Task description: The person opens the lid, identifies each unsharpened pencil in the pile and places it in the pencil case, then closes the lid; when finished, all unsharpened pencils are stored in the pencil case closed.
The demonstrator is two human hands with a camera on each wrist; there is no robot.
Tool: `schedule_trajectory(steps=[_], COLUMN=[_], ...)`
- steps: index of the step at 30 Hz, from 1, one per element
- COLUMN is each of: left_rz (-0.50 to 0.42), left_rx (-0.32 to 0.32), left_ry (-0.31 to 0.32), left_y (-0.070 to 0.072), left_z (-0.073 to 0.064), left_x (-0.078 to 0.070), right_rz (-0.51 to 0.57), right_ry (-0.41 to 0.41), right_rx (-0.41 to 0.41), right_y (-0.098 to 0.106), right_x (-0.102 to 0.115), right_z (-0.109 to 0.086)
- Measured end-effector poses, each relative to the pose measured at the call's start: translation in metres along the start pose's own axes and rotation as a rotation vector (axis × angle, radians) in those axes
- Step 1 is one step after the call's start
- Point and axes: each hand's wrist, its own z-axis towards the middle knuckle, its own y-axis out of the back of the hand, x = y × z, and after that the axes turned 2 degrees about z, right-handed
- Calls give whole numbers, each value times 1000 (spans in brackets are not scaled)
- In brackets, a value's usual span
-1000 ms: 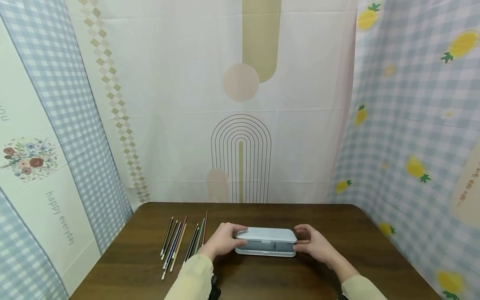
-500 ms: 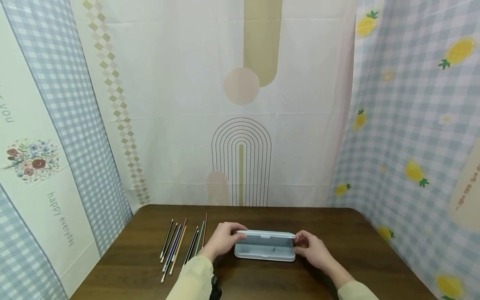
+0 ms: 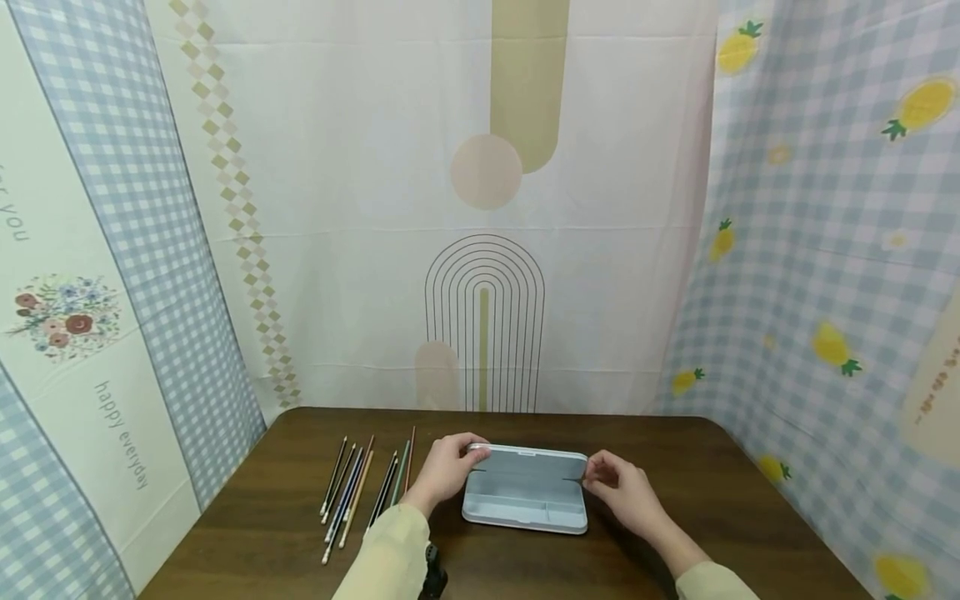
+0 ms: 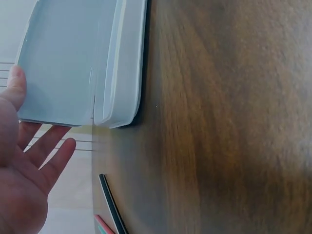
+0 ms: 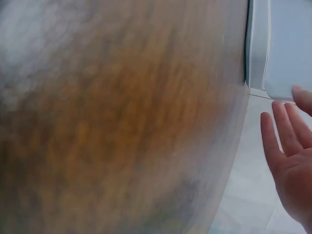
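A pale blue-grey pencil case lies on the table with its lid raised and tilted back. Inside, a low divider parts the tray, and no pens or pencils show in it. My left hand grips the lid's left corner. In the left wrist view its thumb lies on the lid's inner face, with the other fingers behind the edge. My right hand pinches at the lid's right edge. The right wrist view shows the thumb at the lid's corner and the other fingers just beyond it.
Several pencils lie loosely side by side on the dark wooden table, left of the case. Some dark ones and a red one are close to the left forearm. Patterned cloths hang behind and on both sides.
The lid has swung from nearly closed over the case to tilted well back, baring the tray. Both hands have gone along with the lid's edge. The pencils have not moved.
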Motion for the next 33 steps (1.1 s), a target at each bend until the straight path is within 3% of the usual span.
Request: schedule_trajectory(steps=[4, 8, 14, 18, 28, 33], left_rz=[-15, -28, -51, -47, 188, 218], left_rx=[-5, -16, -20, -4, 128, 158], left_ry=[9, 18, 28, 25, -7, -8], left_y=[0, 0, 0, 1, 10, 12], left_z=[0, 0, -2, -3, -23, -34], left_x=[0, 1, 0, 1, 4, 5], right_rz=[16, -32, -111, -137, -156, -131], right_ry=[46, 84, 56, 49, 2, -15], right_rx=[16, 55, 118, 101, 74, 71], right_y=[-1, -5, -11, -14, -25, -26], right_x=[2, 2, 0, -2, 5, 8], right_z=[-1, 1, 6, 9, 14, 13])
